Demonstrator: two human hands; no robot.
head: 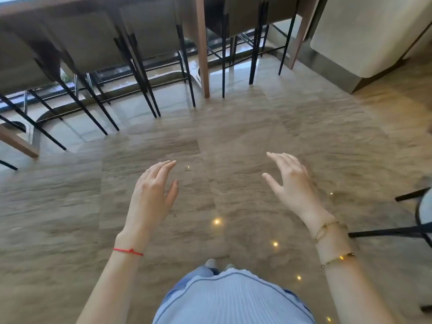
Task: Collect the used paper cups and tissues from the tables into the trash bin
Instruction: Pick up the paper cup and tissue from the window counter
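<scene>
My left hand [153, 192] is held out over the glossy beige floor, fingers apart and holding nothing; a red string sits on its wrist. My right hand [293, 183] hovers to the right at the same height, also spread and holding nothing, with gold bracelets on the wrist. No paper cup, tissue or trash bin shows in the head view. The image is blurred.
A long wooden table [70, 8] runs along the top, with several beige chairs [91, 47] on thin black legs tucked under it. A wooden table leg [203, 54] stands at centre top. Another black-legged chair [418, 228] is at the right edge. A cream cabinet [364, 36] stands top right.
</scene>
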